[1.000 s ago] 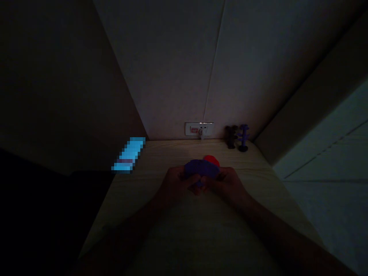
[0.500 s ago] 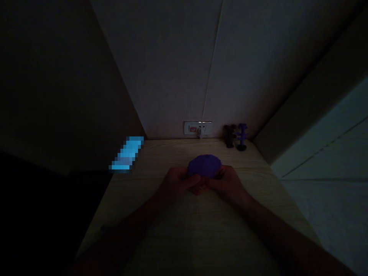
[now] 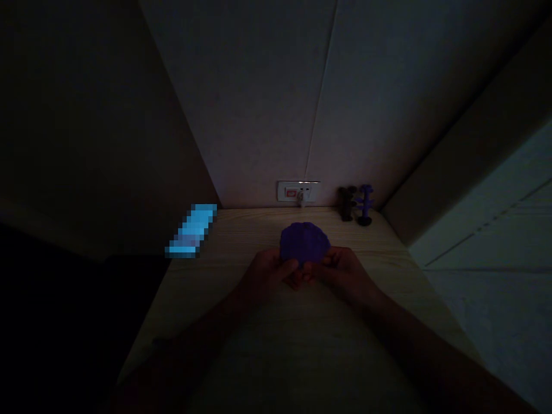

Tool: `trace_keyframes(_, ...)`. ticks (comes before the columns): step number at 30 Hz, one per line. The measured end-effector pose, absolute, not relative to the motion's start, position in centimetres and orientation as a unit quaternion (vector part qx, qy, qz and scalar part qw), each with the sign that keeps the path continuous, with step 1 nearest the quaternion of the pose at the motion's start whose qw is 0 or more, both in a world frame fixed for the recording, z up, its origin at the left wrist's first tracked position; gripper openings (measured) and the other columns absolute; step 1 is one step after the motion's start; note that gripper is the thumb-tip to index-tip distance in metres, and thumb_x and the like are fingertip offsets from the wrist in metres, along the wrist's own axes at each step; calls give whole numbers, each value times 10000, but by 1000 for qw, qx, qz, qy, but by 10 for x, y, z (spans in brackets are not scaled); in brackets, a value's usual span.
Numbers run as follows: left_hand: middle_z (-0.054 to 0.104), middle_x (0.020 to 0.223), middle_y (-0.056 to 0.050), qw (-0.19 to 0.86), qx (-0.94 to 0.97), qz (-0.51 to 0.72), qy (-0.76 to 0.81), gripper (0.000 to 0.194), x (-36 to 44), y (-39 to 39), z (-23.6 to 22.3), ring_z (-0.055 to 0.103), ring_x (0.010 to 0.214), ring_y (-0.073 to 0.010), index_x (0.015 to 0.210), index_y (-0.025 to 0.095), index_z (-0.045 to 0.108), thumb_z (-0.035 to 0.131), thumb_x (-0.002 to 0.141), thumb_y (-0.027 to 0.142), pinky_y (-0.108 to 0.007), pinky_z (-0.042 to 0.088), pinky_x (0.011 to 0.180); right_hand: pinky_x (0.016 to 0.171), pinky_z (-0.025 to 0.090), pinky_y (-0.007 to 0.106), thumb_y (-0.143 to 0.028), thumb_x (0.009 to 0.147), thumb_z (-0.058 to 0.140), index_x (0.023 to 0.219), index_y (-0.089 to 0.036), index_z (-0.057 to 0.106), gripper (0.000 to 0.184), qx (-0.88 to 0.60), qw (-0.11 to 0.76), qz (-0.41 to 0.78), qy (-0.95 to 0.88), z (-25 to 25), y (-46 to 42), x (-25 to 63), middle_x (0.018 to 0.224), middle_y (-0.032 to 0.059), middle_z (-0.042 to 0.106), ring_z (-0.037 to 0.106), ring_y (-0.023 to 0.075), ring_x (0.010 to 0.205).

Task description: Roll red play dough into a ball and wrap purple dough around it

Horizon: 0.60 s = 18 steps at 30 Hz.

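Between my two hands is a flat, roundish purple disc [image 3: 304, 244] with an uneven edge, perhaps modelling clay; the dim light hides its texture. My left hand [image 3: 268, 276] pinches its lower left side, the thumb lying on the near face. On the lower right side my right hand [image 3: 340, 271] grips it the same way, thumb in front and fingers partly behind. Both thumb tips nearly meet at the disc's near edge. The disc is tilted up, its broad face towards me, above the wooden tabletop [image 3: 259, 351].
At the back right stand a dark figure-like object [image 3: 346, 204] and a purple stand-like piece [image 3: 365, 205] with a dark base. A wall socket [image 3: 298, 191] with a plug is behind the table. At the left edge lies a bright pixelated rectangle [image 3: 192, 230]. A small dark item [image 3: 163, 343] is near my left forearm.
The purple disc has tipped up, so more of its broad face shows and its top edge is higher. My right thumb has moved in towards the left thumb.
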<state>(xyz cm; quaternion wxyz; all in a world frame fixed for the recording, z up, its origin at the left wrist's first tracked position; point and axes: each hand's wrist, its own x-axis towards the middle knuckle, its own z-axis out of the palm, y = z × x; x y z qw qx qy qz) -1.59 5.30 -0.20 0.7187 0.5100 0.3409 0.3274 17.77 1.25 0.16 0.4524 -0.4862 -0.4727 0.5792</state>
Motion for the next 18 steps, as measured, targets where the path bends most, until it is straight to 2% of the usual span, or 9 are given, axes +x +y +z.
trace_keyframes(10,806,883,-188,722,476,346,364,399,-17,56,-1,757,651,-234,786,110,713,779,792,504,-357,610,647,670,627,303,-463,611,956,708,-186,737,366,-504,460,619,-389,10,11,185,717,46,796,757,189,622)
trace_keyframes(15,803,873,-176,740,462,330,362,397,-17,54,-1,768,694,-239,818,98,721,811,773,482,-369,618,709,665,634,321,-477,630,940,737,-186,764,357,-503,460,612,-402,15,11,186,731,59,801,765,210,636)
trace_keyframes(18,794,851,-145,762,424,347,346,430,-16,54,-1,760,701,-240,896,102,722,833,744,489,-369,616,705,640,627,291,-468,630,941,764,-183,766,360,-493,459,624,-396,17,10,186,742,59,804,759,189,620)
